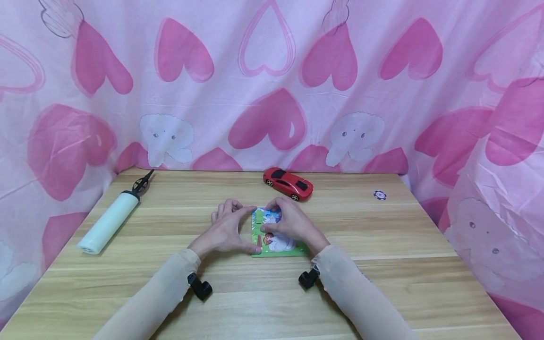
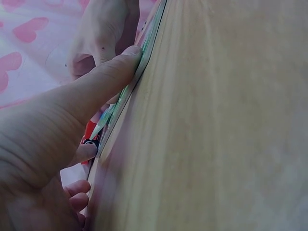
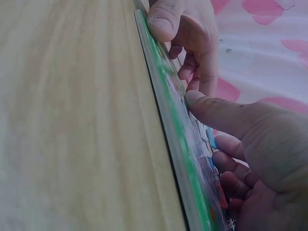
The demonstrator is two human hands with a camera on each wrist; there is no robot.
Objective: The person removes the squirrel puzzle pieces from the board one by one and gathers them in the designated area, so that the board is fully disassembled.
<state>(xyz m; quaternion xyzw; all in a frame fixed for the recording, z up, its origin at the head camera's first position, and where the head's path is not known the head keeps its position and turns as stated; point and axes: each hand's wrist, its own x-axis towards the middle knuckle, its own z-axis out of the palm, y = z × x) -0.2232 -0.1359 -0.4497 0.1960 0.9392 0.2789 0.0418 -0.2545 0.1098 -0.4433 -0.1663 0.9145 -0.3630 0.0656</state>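
Head view: the flat puzzle (image 1: 281, 242) seems light, stiff, best held by its edges; left hand (image 1: 227, 230) spans wide; right hand's (image 1: 295, 224) fingers: cannot tell.

Both arms (image 1: 148, 293) fwd, L hand (image 1: 225, 230) nr R hand (image 1: 293, 222), ea. thumb (image 2: 108, 79) apart from fingers (image 3: 233, 166).

Table (image 1: 255, 307): wooden
Pump (image 1: 109, 222): pale, black-tipped, left
Car (image 1: 289, 183): red, near back edge
Chip (image 1: 380, 195): round, right
Curtain (image 1: 267, 118): pink, heart-printed
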